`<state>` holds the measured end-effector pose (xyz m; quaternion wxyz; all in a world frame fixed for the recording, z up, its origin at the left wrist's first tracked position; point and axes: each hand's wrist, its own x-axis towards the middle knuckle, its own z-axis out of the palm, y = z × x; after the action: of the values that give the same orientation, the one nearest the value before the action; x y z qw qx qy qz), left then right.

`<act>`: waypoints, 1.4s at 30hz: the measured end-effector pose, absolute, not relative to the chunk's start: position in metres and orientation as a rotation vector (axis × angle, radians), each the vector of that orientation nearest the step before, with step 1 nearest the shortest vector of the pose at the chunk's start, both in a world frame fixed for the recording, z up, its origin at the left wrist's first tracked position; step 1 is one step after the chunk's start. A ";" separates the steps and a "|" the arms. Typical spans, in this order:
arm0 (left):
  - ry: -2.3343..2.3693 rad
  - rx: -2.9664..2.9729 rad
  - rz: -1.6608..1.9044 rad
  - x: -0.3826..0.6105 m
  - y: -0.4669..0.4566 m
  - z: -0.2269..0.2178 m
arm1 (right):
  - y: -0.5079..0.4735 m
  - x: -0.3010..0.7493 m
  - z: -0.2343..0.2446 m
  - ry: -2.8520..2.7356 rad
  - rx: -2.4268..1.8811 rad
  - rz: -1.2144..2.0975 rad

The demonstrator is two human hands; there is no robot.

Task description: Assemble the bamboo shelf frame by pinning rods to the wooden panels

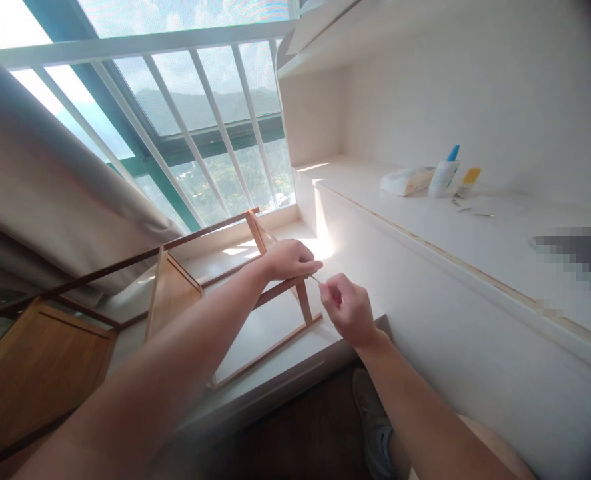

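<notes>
A wooden frame [175,287] of slats and panels lies on its side across the white window ledge [265,327]. My left hand [290,259] is closed over the frame's right end post, gripping it from above. Just to its right, my right hand [348,308] is pinched shut on a thin metal tool [316,280], whose tip points at the wood under my left fingers. I cannot make out the tool's type.
A raised white shelf [475,233] on the right carries a tissue pack [406,180], a white bottle with a blue cap [445,175], a small yellow tube [469,181] and loose small metal parts [468,210]. Window bars and a curtain [50,193] stand behind. A shoe [372,420] rests on the floor.
</notes>
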<state>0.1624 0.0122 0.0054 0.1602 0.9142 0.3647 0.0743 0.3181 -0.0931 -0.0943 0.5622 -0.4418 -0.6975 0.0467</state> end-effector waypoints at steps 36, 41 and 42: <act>1.037 2.505 0.227 0.165 0.006 0.006 | -0.097 0.313 -0.105 -1.731 -1.011 0.063; 1.027 2.509 0.224 0.165 0.007 0.006 | -0.098 0.313 -0.106 -1.735 -0.999 0.068; 1.025 2.510 0.225 0.165 0.007 0.006 | -0.098 0.313 -0.106 -1.736 -0.998 0.068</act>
<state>0.1647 0.0073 0.0061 0.2090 0.9022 0.3684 0.0808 0.3133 -0.0976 -0.1062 0.5389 -0.4196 -0.7298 0.0287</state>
